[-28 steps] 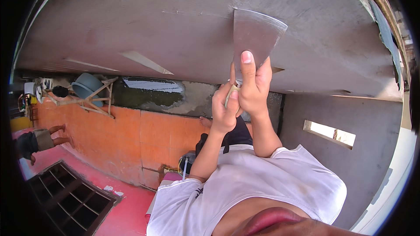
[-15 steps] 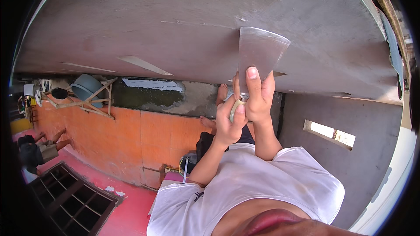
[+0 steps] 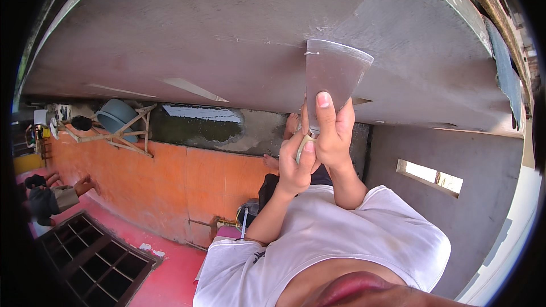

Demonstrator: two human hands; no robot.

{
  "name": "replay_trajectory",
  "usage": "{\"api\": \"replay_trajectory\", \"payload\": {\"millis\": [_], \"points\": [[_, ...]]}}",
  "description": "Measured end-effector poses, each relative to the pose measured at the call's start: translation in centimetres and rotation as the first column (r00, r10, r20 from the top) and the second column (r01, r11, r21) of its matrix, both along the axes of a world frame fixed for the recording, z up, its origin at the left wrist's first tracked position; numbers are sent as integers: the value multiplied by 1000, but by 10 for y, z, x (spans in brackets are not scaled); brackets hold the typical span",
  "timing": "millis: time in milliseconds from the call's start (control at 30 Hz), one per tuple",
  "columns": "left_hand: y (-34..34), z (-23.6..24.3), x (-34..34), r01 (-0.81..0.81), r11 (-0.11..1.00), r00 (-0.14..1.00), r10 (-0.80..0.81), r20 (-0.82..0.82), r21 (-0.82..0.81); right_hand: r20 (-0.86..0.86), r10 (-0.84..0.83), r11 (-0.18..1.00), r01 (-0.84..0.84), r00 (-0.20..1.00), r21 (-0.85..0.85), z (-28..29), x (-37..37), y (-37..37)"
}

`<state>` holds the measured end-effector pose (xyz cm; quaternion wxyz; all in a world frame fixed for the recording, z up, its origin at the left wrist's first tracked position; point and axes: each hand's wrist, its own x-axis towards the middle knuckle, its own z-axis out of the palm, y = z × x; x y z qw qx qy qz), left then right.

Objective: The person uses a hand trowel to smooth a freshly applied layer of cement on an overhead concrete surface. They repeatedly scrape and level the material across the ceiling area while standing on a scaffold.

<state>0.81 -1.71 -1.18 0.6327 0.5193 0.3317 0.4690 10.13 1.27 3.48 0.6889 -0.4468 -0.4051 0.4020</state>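
A wide metal scraper blade (image 3: pixel 336 65) rests its upper edge on or very near the grey plastered surface (image 3: pixel 199 20) overhead, beside some fine white scratches, with a small white curl at its upper left. My right hand (image 3: pixel 335 139) grips the scraper high up, thumb pressed flat on the blade. Just below and to its left, my left hand (image 3: pixel 297 167) is wrapped round the pale handle (image 3: pixel 303 145).
At left, a grey-blue basin (image 3: pixel 108 115) sits on a wooden stand (image 3: pixel 147 139) by a dark wet strip, above orange flooring (image 3: pixel 142 187). A co-worker (image 3: pixel 54 199) is at far left near a grilled window (image 3: pixel 94 258). A grey wall with a slot opening (image 3: pixel 429 176) stands at right.
The scraper and both my hands have moved down the picture since the first frame. The white curl has appeared on the blade. The co-worker at far left has shifted position.
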Motion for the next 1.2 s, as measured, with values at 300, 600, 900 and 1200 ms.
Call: {"api": "replay_trajectory", "payload": {"millis": [300,600,900,1200], "points": [[-1,1,6,-16,1000,998,15,65,18,-125,68,996,-75,990,-51,10,4,-6],[7,23,3,-16,996,999,12,51,89,-52,-6,997,10,999,83,22,1,4],[11,53,2,-20,991,998,12,61,135,-3,-121,985,121,993,122,42,-4,4],[3,59,-6,68,997,998,-68,16,28,-1,-120,989,119,993,83,48,-6,-3]]}}
